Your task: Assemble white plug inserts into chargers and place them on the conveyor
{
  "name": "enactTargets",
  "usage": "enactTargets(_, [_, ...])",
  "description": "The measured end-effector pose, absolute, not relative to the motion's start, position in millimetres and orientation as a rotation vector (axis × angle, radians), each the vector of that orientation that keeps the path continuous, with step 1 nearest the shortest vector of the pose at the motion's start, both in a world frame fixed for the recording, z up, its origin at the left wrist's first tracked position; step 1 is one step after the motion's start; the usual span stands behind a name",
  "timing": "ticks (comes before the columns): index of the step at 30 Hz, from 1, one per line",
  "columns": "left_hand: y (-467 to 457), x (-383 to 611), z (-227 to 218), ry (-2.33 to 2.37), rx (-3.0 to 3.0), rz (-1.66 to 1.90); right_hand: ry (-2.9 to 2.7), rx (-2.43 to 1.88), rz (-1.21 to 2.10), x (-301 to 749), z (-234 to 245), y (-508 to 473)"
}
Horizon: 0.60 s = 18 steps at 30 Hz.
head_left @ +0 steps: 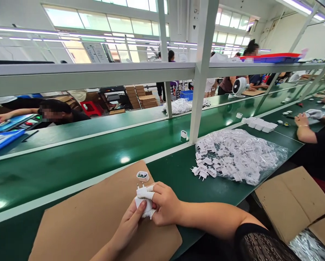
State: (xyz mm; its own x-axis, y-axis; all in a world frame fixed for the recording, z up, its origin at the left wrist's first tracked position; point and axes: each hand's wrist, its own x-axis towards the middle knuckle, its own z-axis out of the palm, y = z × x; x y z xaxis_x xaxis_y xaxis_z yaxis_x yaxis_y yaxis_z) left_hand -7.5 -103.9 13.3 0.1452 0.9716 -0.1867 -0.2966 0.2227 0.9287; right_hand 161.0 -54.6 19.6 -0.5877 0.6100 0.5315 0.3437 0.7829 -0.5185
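Note:
A white two-pin plug charger (142,194) is held over the cardboard sheet, its pins pointing up and away from me. My left hand (132,217) is closed around its lower part, thumb along the side. My right hand (166,203), with white covers on some fingertips, is closed on its upper part from the right. Below my right fingers another white piece with a small pin (150,214) shows; I cannot tell which hand holds it. Just beyond my hands an open white charger housing (142,176) stands on the cardboard sheet (97,214), green circuit board visible inside.
A clear bag of white plug parts (241,154) lies to the right, some spilling out. Beyond it are white housings (260,124). A green conveyor belt (97,156) carries a housing (183,134). A metal post (200,79) rises ahead. Co-workers sit across and at right.

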Motion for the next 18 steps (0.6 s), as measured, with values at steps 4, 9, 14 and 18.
enactTargets(4, [-102.0, -11.8, 13.9, 0.970, 0.925, 1.199, -2.111, -0.645, 0.516, 159.5, 20.1, -53.4])
enactTargets(9, [-102.8, -13.7, 24.6, 1.025, 1.026, 1.268, -2.087, -0.556, 0.640, 165.6, 33.4, -44.6])
enactTargets(14, [-74.4, -30.9, 50.4, 1.154, 1.182, 1.482, -1.975, -1.162, 0.450, 210.7, 66.2, -4.0])
enactTargets(18, [-6.7, -69.5, 50.8, 1.330, 1.411, 1.630, -2.097, -1.912, 0.119, 263.5, 78.6, 36.4])
